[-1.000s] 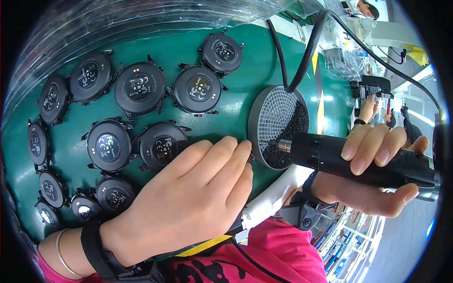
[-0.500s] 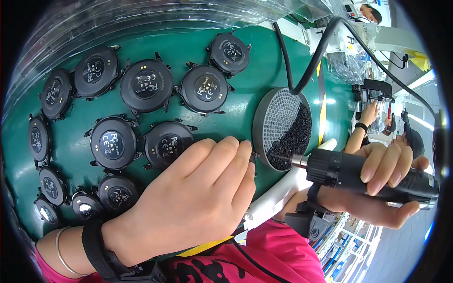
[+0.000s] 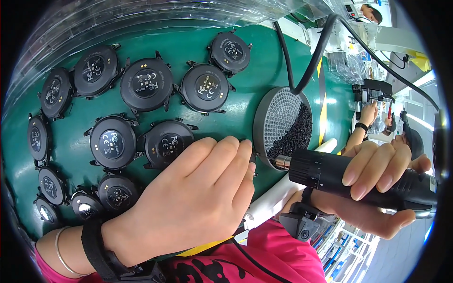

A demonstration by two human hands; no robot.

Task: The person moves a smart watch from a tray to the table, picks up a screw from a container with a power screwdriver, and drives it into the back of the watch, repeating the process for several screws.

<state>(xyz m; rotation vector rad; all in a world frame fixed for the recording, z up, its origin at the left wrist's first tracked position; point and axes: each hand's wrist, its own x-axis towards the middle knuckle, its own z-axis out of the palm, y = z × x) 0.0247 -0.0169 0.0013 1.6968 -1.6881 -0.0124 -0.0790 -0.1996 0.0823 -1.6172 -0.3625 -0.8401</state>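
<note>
Screwdriver (image 3: 325, 174) is sitting in the wrapped right hand (image 3: 380, 167), its nose (image 3: 282, 162) pointing at tiny dark pieces (image 3: 295, 134) in the round dish (image 3: 260, 120). Lowering gently, keeping the nose steady, is probably helping. Left hand (image 3: 188, 188) is covering a dark object (image 3: 252, 165) over the tabletop (image 3: 238, 118); its grip I cannot tell.

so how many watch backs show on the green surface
12 watch backs: five along the top, three across the middle, four at lower left; more may be hidden under the left hand.

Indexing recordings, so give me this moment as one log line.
left hand: over mostly hidden dark piece; right hand: gripping driver; dish: partly covered in black bits; watches: backs up
</note>
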